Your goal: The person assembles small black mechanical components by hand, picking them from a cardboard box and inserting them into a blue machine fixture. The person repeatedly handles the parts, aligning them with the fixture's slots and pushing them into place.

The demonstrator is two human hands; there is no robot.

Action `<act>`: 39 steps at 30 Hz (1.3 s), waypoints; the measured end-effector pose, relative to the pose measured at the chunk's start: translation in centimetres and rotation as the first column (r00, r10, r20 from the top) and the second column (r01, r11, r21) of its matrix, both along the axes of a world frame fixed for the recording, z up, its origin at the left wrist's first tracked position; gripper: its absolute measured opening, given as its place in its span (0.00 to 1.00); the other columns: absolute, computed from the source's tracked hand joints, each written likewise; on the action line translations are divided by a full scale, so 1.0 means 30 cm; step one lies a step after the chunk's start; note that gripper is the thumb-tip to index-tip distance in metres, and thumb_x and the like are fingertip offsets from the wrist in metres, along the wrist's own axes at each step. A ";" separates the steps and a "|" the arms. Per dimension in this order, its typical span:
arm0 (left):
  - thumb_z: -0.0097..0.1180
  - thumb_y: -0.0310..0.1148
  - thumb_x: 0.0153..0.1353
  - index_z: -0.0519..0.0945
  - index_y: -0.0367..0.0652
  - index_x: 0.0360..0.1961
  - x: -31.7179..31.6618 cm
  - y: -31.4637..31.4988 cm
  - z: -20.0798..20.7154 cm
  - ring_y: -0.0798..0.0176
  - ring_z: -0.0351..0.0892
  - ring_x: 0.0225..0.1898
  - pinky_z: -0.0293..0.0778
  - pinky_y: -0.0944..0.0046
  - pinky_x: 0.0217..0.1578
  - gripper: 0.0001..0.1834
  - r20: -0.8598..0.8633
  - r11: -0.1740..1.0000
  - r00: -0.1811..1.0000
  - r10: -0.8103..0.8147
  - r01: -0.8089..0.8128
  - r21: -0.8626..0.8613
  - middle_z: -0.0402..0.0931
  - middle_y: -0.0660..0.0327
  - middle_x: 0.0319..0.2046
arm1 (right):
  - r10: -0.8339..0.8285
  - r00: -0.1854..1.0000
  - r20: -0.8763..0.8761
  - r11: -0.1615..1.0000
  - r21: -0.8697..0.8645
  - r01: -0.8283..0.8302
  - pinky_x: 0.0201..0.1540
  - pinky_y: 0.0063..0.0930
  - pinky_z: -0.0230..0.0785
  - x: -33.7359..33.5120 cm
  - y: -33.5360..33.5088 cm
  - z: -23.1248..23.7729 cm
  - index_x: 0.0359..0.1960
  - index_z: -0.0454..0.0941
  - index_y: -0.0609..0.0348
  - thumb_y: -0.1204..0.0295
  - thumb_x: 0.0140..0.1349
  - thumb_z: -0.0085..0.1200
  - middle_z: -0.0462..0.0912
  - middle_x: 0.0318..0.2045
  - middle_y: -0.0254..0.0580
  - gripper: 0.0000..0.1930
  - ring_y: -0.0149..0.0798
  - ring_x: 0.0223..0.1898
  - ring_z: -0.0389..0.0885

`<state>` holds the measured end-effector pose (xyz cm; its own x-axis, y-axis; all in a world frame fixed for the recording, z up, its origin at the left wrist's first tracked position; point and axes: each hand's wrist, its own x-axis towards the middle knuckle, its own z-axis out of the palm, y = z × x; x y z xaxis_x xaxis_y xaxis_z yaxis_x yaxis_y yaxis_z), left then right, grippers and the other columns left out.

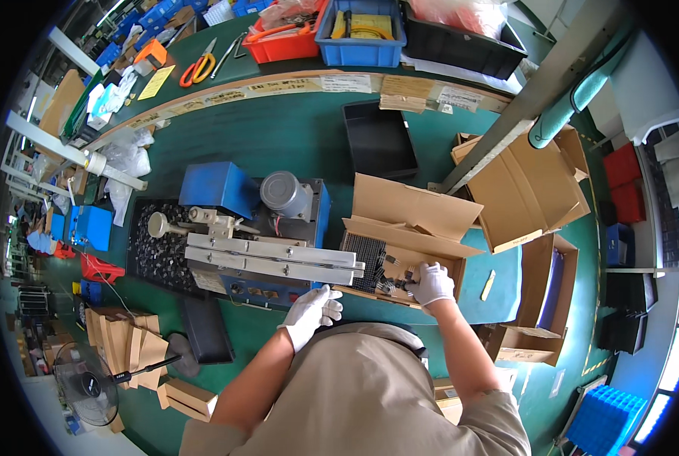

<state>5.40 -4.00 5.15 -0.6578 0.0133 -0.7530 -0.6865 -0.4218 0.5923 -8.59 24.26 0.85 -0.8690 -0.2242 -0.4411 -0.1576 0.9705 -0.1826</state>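
Note:
Both of my hands wear white gloves. My left hand (314, 315) is at the front of a bench machine, just below the right end of its long metal rail (279, 257). Its fingers are slightly bent and apart, with nothing seen in them. My right hand (433, 286) reaches into an open cardboard box (440, 247), fingers curled beside loose small dark parts (391, 286); what they pinch, if anything, is hidden. Closely packed rows of small dark parts (364, 262) fill the left side of that box.
A blue motor housing (218, 187) and a round grey motor (285, 194) top the machine. Many black pieces fill a tray (153, 247) at its left. Behind are an empty black tray (380, 140) and a post (499, 140). Open cartons (522, 190) stand right, a fan (87, 384) lower left.

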 end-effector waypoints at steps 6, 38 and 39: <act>0.51 0.50 0.74 0.77 0.33 0.55 -0.002 0.007 0.012 0.65 0.83 0.31 0.76 0.69 0.32 0.27 0.000 1.000 1.000 0.028 -0.028 -0.011 0.84 0.59 0.33 | -0.221 0.972 0.085 0.975 0.037 0.218 0.55 0.47 0.77 0.052 -0.007 -0.073 0.65 0.66 0.63 0.47 0.46 0.74 0.69 0.58 0.58 0.49 0.59 0.59 0.72; 0.46 0.48 0.76 0.76 0.33 0.56 0.006 0.029 0.007 0.67 0.82 0.31 0.75 0.69 0.32 0.25 0.095 0.992 0.995 -0.014 0.025 -0.122 0.82 0.60 0.33 | 0.169 0.983 -0.072 0.920 -0.346 -0.183 0.58 0.52 0.70 0.031 -0.159 -0.126 0.50 0.82 0.50 0.49 0.51 0.69 0.76 0.54 0.52 0.28 0.55 0.57 0.73; 0.46 0.48 0.76 0.77 0.34 0.56 0.002 0.031 0.010 0.68 0.81 0.31 0.75 0.70 0.32 0.26 0.090 0.990 0.996 -0.028 0.040 -0.136 0.82 0.60 0.33 | 0.184 0.982 -0.050 0.916 -0.353 -0.190 0.57 0.52 0.70 0.020 -0.147 -0.147 0.51 0.82 0.50 0.49 0.51 0.69 0.76 0.54 0.52 0.28 0.55 0.58 0.72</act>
